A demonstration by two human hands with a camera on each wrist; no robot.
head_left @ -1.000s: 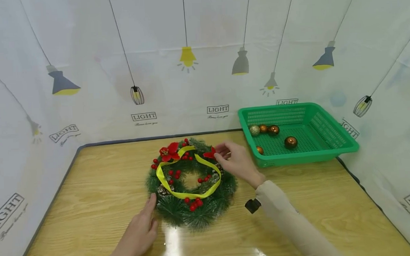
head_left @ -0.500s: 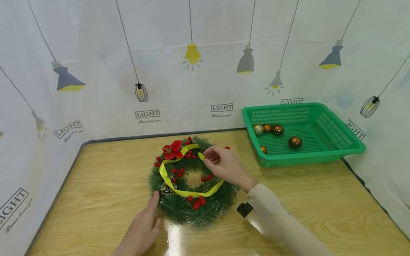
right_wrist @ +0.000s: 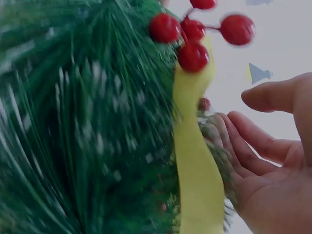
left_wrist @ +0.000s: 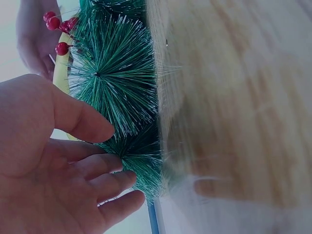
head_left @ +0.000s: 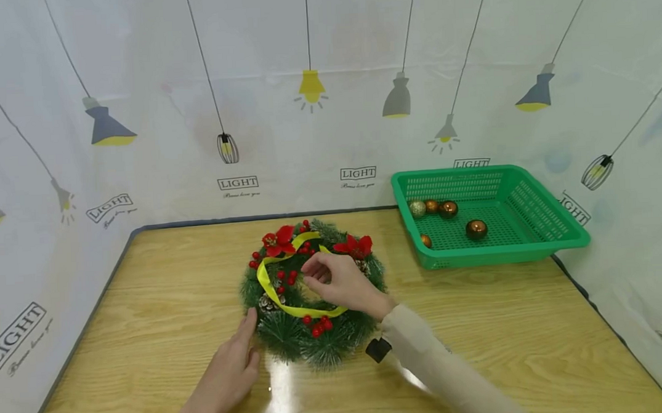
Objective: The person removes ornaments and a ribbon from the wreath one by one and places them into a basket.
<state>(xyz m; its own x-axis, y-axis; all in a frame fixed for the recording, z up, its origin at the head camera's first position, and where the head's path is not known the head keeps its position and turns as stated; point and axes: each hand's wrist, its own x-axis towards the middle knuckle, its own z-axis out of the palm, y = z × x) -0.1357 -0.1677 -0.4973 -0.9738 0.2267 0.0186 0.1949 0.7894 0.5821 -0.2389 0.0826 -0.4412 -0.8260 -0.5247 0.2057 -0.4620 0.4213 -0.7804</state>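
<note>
A green pine wreath (head_left: 325,349) lies flat on the wooden table, trimmed with red poinsettias (head_left: 277,241), red berries (head_left: 318,327), pine cones and a loop of yellow ribbon (head_left: 299,312). My left hand (head_left: 225,372) rests at the wreath's left edge; its fingers are loosely extended against the needles in the left wrist view. Over the wreath's middle hovers my right hand (head_left: 342,282), hiding the right part of the ribbon. Its thumb and fingers stand apart with nothing between them in the right wrist view.
A green plastic basket (head_left: 494,255) stands at the back right of the table. Inside are several baubles, bronze ones (head_left: 476,229) and a pale glittery one (head_left: 417,209). A white printed backdrop (head_left: 284,141) rises behind the table and along both sides.
My right hand has moved from the right-hand poinsettia leftward and nearer, over the wreath's middle, uncovering that flower. The left hand stays at the wreath's edge. The head view has shifted slightly.
</note>
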